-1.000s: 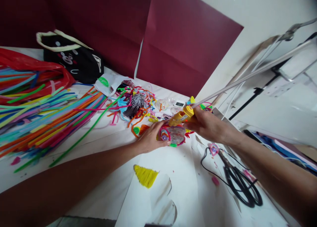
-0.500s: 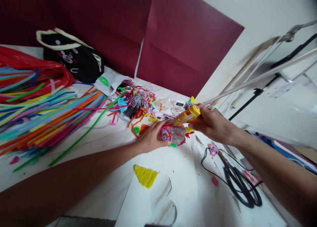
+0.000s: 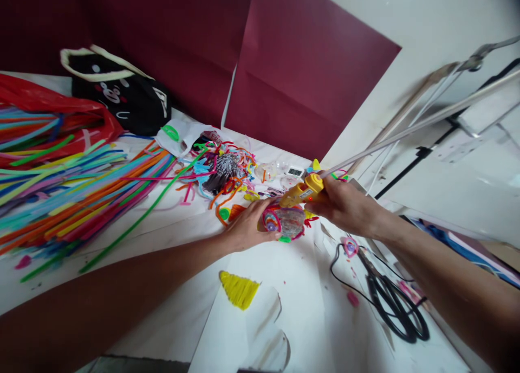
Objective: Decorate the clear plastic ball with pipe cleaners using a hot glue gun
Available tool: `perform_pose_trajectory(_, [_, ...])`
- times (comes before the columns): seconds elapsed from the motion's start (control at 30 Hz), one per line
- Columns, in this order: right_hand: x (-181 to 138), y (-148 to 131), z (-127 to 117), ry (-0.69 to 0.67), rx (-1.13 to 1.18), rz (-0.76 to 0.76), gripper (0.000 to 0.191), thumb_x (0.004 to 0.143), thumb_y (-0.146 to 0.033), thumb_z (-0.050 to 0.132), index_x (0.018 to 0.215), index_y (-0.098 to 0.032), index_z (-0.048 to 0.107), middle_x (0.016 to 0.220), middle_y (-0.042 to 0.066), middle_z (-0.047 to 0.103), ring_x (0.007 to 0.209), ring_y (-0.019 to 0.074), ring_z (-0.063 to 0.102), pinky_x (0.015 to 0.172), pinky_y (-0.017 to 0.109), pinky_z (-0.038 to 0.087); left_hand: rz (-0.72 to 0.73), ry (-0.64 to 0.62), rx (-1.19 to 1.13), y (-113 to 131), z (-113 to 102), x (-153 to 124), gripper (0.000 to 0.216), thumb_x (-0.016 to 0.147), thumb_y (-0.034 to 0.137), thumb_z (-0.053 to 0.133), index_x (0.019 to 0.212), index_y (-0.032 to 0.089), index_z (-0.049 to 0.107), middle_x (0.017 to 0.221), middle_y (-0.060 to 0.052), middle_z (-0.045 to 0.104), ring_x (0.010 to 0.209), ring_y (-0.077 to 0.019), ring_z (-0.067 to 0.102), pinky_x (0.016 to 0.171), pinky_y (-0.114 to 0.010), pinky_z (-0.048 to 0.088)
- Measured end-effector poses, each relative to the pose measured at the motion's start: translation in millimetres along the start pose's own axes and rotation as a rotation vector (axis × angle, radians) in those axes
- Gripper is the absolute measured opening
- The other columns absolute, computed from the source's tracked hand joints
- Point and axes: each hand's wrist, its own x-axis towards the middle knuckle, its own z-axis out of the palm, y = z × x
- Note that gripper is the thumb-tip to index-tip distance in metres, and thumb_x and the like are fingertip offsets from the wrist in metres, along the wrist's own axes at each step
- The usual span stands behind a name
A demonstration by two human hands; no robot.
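My left hand (image 3: 246, 227) is closed round a small ball-shaped craft piece (image 3: 286, 223) wrapped in pink and coloured pipe cleaners, pressing it to the white table (image 3: 179, 308). A yellow glue gun (image 3: 303, 191) is gripped in my right hand (image 3: 345, 207), its nozzle pointing down-left onto the top of the piece. A long clear glue stick (image 3: 406, 129) sticks out of the gun's back toward the upper right. A small red light shows on the gun.
A big heap of coloured pipe cleaners (image 3: 69, 188) lies at left, by a red plastic bag (image 3: 60, 113) and a black tote bag (image 3: 117, 99). Cut pipe-cleaner scraps (image 3: 221, 172) sit behind the hands. Black scissors (image 3: 396, 308), a black cord and a yellow pipe-cleaner cone (image 3: 239, 289) lie nearer.
The glue gun drifted a little right and up half a second ago, then came back down-left onto the piece. My left hand has stayed put.
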Motion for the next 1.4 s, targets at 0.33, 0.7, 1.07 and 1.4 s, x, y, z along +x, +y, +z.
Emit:
perform_pose_trajectory(0.33, [5.5,-12.5,0.2,-0.065,-0.071,0.027,0.019,0.085,-0.031,0.051,0.086,-0.024,0.034,0.070,0.002,0.055,0.058,0.0161,0.048,0.053,0.026,0.033,-0.005,0.006,-0.011,2.1,-0.2,0.0,0.083,0.073,0.040,0.076,0.144,0.021,0.038,0.143,-0.015,0.049,0.134,-0.0309,0.047,0.112,-0.048,0.040])
perform_pose_trajectory(0.7, [2.1,-3.3,-2.2,-0.014,-0.063,0.011,0.023,0.084,-0.032,0.054,0.086,-0.024,0.032,0.066,-0.003,0.046,0.056,0.0138,0.041,0.052,0.026,0.030,-0.002,0.001,-0.027,2.7,-0.7,-0.4,0.085,0.073,0.038,0.077,0.146,0.022,0.037,0.146,-0.015,0.047,0.135,-0.0316,0.045,0.113,-0.050,0.038])
perform_pose_trajectory(1.07, [1.4,0.1,-5.1,-0.003,-0.072,0.012,0.025,0.083,-0.033,0.055,0.084,-0.025,0.031,0.064,-0.004,0.044,0.055,0.0144,0.040,0.051,0.026,0.030,-0.007,0.006,-0.033,1.7,0.1,0.4,0.085,0.072,0.038,0.078,0.145,0.023,0.038,0.147,-0.014,0.046,0.136,-0.0328,0.044,0.114,-0.051,0.037])
perform_pose_trajectory(1.4, [5.2,-16.5,-2.4,-0.012,-0.215,0.028,0.024,0.086,-0.035,0.053,0.082,-0.024,0.031,0.066,-0.001,0.052,0.053,0.0136,0.043,0.052,0.026,0.032,0.006,0.009,-0.020,1.3,-0.5,1.0,0.084,0.072,0.041,0.077,0.143,0.019,0.040,0.143,-0.016,0.049,0.134,-0.0330,0.047,0.112,-0.050,0.039])
